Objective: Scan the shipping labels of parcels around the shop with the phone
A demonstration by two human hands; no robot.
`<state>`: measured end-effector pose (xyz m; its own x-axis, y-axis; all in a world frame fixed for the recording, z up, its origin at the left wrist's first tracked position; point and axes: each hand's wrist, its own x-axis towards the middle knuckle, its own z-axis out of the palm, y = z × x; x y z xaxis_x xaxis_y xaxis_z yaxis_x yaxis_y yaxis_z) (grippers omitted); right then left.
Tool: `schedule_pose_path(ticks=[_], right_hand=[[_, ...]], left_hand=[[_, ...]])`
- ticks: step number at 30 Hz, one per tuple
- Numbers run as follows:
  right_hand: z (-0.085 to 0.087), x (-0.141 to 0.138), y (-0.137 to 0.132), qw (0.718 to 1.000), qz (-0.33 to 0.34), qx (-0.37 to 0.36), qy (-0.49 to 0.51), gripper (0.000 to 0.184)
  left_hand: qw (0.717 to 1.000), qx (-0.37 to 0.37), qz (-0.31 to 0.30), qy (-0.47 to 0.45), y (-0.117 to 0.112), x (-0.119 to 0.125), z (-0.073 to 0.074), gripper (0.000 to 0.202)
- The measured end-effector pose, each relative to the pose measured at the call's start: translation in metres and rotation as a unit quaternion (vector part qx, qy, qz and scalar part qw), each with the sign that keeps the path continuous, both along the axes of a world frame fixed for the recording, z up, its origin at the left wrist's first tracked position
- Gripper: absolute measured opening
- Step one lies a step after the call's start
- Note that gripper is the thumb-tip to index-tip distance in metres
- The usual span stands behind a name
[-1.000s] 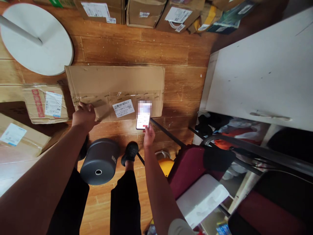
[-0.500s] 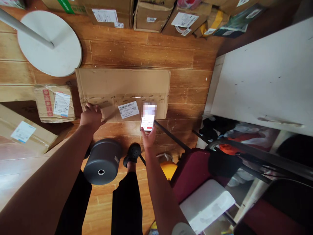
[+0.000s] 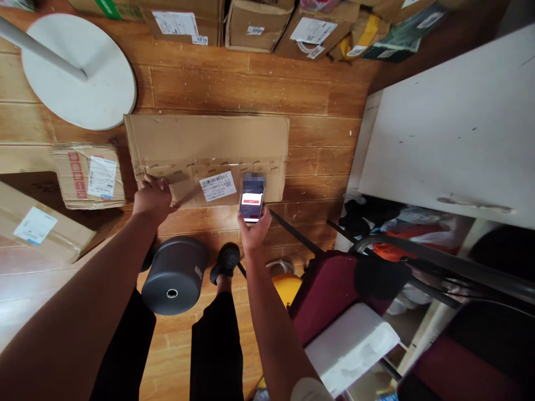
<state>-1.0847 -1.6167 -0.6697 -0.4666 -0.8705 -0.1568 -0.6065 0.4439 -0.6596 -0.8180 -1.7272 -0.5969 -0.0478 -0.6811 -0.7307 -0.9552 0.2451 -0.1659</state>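
A long flat cardboard box [image 3: 209, 142] lies on the wooden floor, with a white barcode label [image 3: 217, 186] on its near face. My left hand [image 3: 154, 199] grips the box's near left corner, fingers curled over the edge. My right hand [image 3: 253, 227] holds a phone [image 3: 252, 205] upright just right of the label, its screen lit and facing me. My foot in a black shoe [image 3: 225, 262] stands below the phone.
A dark grey drum-shaped object [image 3: 174, 275] sits by my legs. Small taped parcels [image 3: 89, 175] lie to the left, and a white round stand base [image 3: 79, 69] sits far left. More boxes [image 3: 254, 22] line the back. A white table [image 3: 451, 122] and dark red chairs [image 3: 326, 287] crowd the right.
The phone screen has turned from mostly white to dark with a white and red panel. The phone sits slightly lower against the box; my left hand stays on the corner.
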Motion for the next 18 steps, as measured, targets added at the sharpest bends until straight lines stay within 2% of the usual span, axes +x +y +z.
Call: schedule_pose_path(ticks=[1, 5, 7, 9, 13, 15, 18], right_hand=[[0.001, -0.001, -0.003, 0.999, 0.016, -0.016, 0.03, 0.079], [0.005, -0.001, -0.012, 0.982, 0.083, -0.073, 0.152, 0.041], [0.006, 0.0, -0.014, 0.978, 0.094, -0.075, 0.171, 0.033], [0.008, 0.002, -0.015, 0.981, 0.08, -0.059, 0.169, 0.043], [0.01, 0.01, -0.021, 0.993, 0.015, 0.02, 0.115, 0.095], [0.009, 0.014, -0.025, 0.995, -0.017, 0.077, 0.054, 0.1], [0.009, 0.014, -0.033, 0.99, -0.067, 0.127, -0.01, 0.088]], left_hand=[[1.0, 0.0, 0.001, -0.004, 0.0, 0.0, 0.0, 0.08], [1.0, -0.002, -0.002, -0.002, 0.0, 0.001, 0.0, 0.079], [1.0, -0.001, 0.004, 0.002, 0.0, 0.0, 0.0, 0.08], [1.0, 0.002, 0.013, 0.007, 0.0, 0.0, 0.0, 0.083], [1.0, 0.002, 0.014, 0.01, -0.001, 0.0, 0.0, 0.083], [1.0, 0.004, 0.011, 0.006, -0.001, 0.002, -0.002, 0.08], [1.0, -0.005, 0.01, 0.011, 0.001, 0.005, -0.004, 0.081]])
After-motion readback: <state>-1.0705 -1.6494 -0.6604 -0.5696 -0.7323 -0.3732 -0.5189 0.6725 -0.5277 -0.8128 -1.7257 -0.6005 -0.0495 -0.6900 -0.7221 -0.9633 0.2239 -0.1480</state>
